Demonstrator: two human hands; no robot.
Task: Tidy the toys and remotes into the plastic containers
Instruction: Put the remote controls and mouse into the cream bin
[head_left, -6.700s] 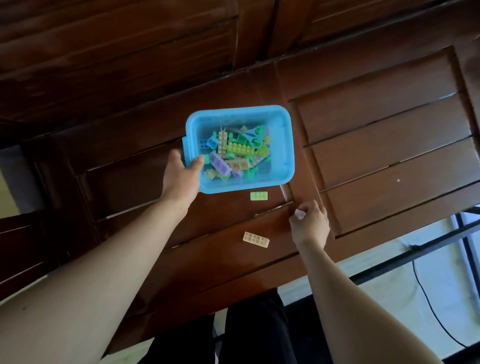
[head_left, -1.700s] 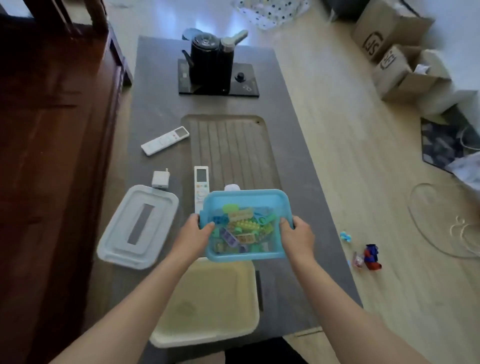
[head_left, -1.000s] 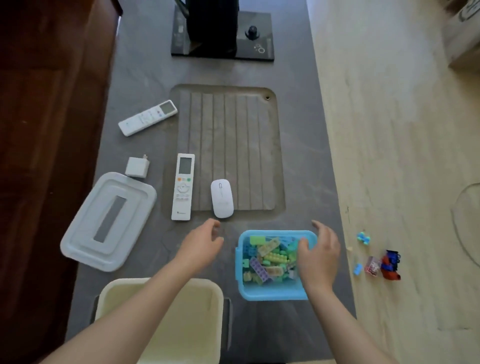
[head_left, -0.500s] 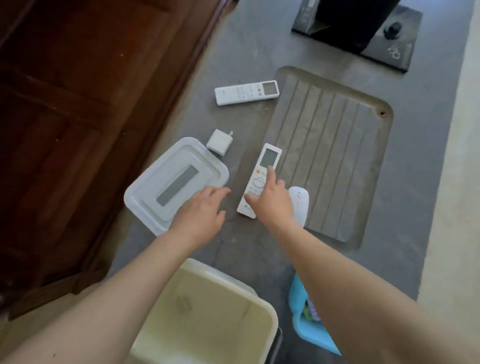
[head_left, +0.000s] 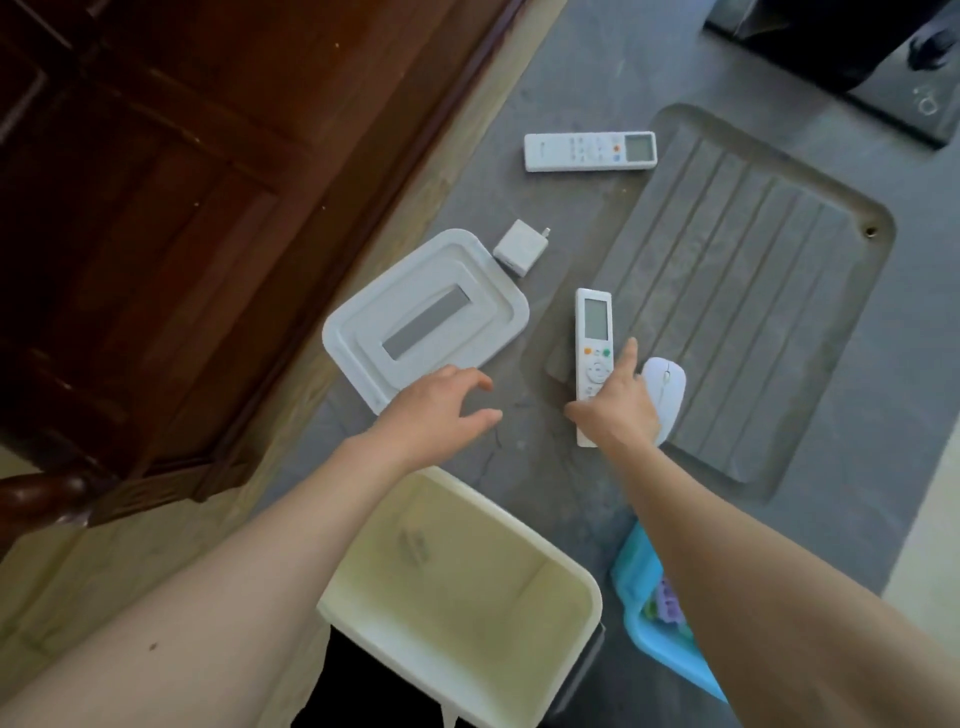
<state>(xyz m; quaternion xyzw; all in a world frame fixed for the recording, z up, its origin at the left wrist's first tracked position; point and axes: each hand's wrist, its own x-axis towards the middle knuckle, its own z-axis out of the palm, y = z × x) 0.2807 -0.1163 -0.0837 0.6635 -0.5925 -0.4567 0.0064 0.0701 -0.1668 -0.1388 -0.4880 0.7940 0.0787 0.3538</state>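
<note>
head | right hand (head_left: 621, 410) lying on near remote (head_left: 593, 358), grip closing round its lower end, forefinger along the buttons | left hand (head_left: 436, 410) hovering spread and empty beside lid (head_left: 415, 317) | far remote (head_left: 589, 151) lying flat on surface (head_left: 571, 67) | cream bin (head_left: 457, 597) and blue bin (head_left: 644, 618) sitting at near edge

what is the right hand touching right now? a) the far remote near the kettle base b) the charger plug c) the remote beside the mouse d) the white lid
c: the right hand rests on the lower end of the near remote, right beside the white mouse.
</note>
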